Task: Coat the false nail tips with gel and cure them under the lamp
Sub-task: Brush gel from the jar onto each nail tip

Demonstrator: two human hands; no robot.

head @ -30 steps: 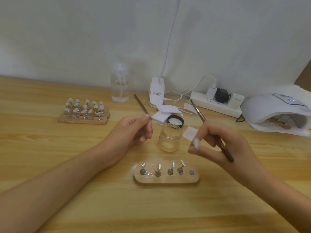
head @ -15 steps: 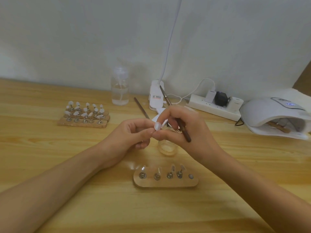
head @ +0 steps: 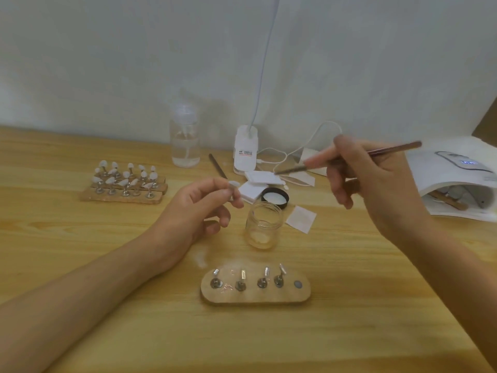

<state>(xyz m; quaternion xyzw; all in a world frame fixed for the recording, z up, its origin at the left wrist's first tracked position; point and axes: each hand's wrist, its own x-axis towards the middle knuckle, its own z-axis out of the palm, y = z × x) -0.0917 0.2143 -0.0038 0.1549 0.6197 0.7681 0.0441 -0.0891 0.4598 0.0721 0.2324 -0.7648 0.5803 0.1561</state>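
Observation:
My left hand (head: 199, 208) pinches a small metal stand with a white nail tip (head: 233, 187) on top, held above the table. My right hand (head: 376, 181) grips a brown brush (head: 349, 160), its bristle end pointing left toward the tip, with a gap between them. An open glass jar of gel (head: 263, 224) stands between my hands. Near me lies an oval wooden holder (head: 255, 294) with several clear tips on metal stands and one bare magnet. The white curing lamp (head: 457, 179) sits at the right, its display lit.
A wooden rack of several white tips (head: 123, 184) sits at the left. Behind the jar are its black lid (head: 274, 197), white pads (head: 262, 181), a clear spray bottle (head: 185, 138), a second tool (head: 217, 165), a white clip lamp base (head: 245, 149) and cables.
My right hand has drawn back to the right with the brush, away from my left hand. The nail tip it pinched is now on the stand in my left hand.

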